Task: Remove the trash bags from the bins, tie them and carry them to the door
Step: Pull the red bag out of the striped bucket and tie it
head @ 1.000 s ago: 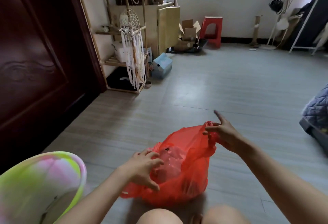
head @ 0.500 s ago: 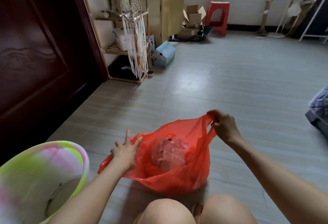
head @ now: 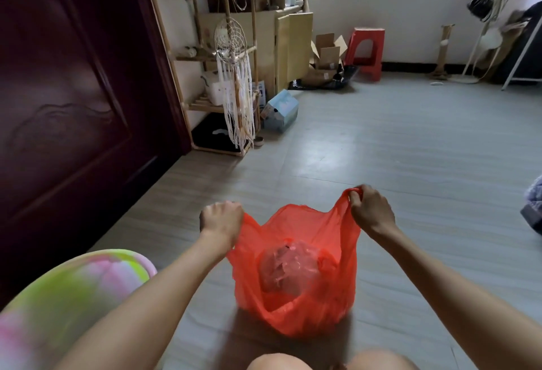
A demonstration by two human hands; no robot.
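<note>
A red plastic trash bag [head: 296,308] stands on the grey floor in front of my knees, its mouth spread open with crumpled pinkish trash inside. My left hand [head: 221,221] grips the bag's left handle in a fist. My right hand [head: 370,212] pinches the right handle and pulls it up and outward. A bin [head: 58,296] with a green and pink rim sits at the lower left, blurred. The dark wooden door [head: 67,100] fills the left side.
A wooden shelf rack [head: 217,56] with a hanging dreamcatcher [head: 234,82] stands beside the door. A light blue box [head: 280,110] lies on the floor near it. Cardboard boxes [head: 325,58] and a red stool [head: 366,51] stand at the far wall. Bedding [head: 533,208] shows at the right edge.
My left hand moved from the bag's side to its left handle and closed on it. Both hands pulled the handles up and apart, opening the bag's mouth.
</note>
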